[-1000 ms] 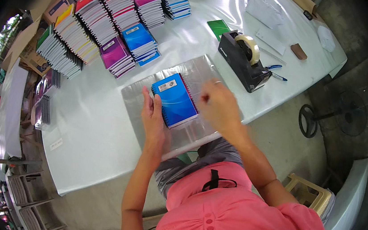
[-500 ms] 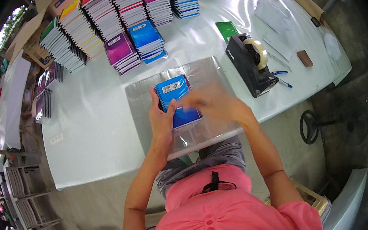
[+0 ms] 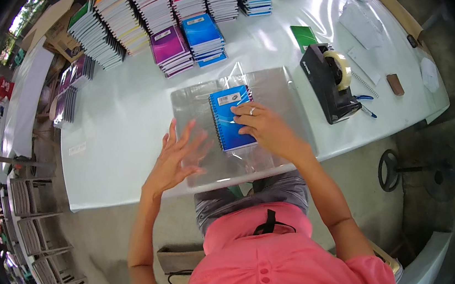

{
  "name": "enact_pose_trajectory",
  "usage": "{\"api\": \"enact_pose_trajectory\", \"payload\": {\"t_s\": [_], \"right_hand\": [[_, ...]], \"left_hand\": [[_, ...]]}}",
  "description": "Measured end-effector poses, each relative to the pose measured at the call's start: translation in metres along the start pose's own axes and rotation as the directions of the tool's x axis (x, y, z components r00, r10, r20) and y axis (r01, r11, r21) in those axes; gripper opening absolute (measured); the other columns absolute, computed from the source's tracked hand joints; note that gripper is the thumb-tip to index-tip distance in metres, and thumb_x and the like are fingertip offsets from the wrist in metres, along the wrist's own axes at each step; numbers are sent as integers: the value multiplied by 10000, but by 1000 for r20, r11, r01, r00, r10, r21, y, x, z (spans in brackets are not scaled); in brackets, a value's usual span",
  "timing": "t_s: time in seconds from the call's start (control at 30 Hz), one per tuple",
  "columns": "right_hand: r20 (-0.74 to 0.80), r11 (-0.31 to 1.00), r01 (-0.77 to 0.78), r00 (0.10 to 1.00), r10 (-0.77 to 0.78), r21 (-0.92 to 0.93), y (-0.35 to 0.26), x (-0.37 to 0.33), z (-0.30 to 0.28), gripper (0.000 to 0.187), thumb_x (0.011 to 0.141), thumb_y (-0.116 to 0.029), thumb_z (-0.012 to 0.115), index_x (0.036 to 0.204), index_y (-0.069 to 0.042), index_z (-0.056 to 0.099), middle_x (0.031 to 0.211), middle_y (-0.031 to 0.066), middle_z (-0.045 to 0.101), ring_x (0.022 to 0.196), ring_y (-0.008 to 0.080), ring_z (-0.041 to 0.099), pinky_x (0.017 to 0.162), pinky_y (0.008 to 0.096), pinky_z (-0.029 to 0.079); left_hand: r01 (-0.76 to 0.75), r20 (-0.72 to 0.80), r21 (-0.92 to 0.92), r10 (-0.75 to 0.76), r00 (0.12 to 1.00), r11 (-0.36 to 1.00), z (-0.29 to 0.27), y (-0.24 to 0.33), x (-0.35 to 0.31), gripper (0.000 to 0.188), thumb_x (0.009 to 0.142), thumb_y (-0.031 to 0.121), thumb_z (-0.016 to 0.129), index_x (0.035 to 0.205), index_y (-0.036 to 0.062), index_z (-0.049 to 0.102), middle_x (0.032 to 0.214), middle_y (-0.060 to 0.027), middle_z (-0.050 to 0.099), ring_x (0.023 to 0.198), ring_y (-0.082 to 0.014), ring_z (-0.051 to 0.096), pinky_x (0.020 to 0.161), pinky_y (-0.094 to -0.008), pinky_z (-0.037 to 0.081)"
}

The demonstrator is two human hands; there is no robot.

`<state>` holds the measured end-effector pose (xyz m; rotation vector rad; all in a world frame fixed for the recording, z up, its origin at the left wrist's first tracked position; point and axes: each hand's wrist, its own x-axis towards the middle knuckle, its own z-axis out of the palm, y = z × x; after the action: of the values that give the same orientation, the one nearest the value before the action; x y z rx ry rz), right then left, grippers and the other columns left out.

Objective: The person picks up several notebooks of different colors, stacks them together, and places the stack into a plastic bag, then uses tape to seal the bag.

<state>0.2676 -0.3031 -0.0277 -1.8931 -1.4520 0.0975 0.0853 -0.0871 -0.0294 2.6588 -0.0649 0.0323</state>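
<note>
A blue spiral notebook (image 3: 228, 121) with a white label lies on a stack of clear plastic sheets or sleeves (image 3: 283, 97) at the table's front edge. Behind its upper right edge peeks a reddish-purple strip, perhaps another notebook. My right hand (image 3: 268, 125), with a ring on one finger, rests on the notebook's right side, fingers slightly bent and apart. To the left of the notebook, my left hand (image 3: 173, 158) hovers over the plastic's left edge. Its fingers are spread, somewhat blurred, and hold nothing.
Stacks of spiral notebooks (image 3: 203, 31) in several colours stand at the back left. A black tape dispenser (image 3: 327, 86) sits to the right, near a green notebook (image 3: 304, 36), a blue pen (image 3: 368, 111) and a brown block (image 3: 395, 84). Cardboard boxes (image 3: 64, 36) are beyond the stacks.
My left hand has let go of the notebook and moved left, its fingers spreading. My right hand, blurred before, has come down on the notebook. The view has shifted slightly.
</note>
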Motion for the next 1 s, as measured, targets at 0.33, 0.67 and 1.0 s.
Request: {"api": "enact_pose_trajectory", "payload": {"t_s": [0.33,0.67,1.0], "right_hand": [[-8,997,34,999,-34,-63,0,0,2,208,794,-113,659,970,-3,646,1177,105,616,1104,274,549,925,372,459],[-19,1000,21,1000,-22,-23,-5,1,3,205,787,-94,663,962,9,641,1172,124,615,1109,288,547,934,378,452],[5,998,-1,1000,2,-60,-8,2,-1,216,778,-64,665,980,10,642,1175,82,625,1096,274,559,924,372,463]], "left_hand": [[-65,-15,190,70,997,980,20,-16,-13,437,816,366,627,1243,277,598,1421,68,442,1414,-306,205,1105,-603,168],[-156,134,200,130,982,967,6,-25,-10,416,845,319,614,1260,300,584,1387,58,484,1390,-303,272,1094,-624,161],[-26,-332,-917,-728,599,397,62,65,-11,672,924,83,571,1489,84,209,1531,-176,202,1295,-239,411,919,-259,435]]}}
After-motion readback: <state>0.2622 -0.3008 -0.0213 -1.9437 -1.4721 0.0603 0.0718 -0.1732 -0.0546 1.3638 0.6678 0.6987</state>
